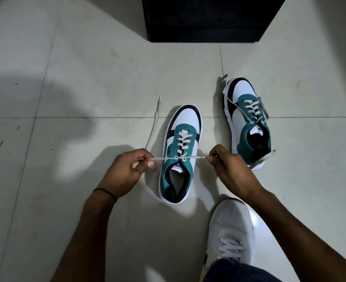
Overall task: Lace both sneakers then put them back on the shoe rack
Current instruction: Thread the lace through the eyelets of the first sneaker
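Two teal, white and navy sneakers stand on the tiled floor. The near sneaker (181,151) is laced up to its top eyelets. Its white lace (196,157) is stretched sideways across the tongue between both hands. My left hand (127,169) pinches the left lace end, and the loose tail (152,127) trails away over the floor. My right hand (229,167) pinches the right lace end. The far sneaker (247,119) sits to the right, laced, with loose ends (262,157) lying beside it.
A black shoe rack (206,19) stands at the top of the view, beyond the sneakers. My own foot in a white sneaker (231,231) rests on the floor at the lower right, close to the near sneaker's heel.
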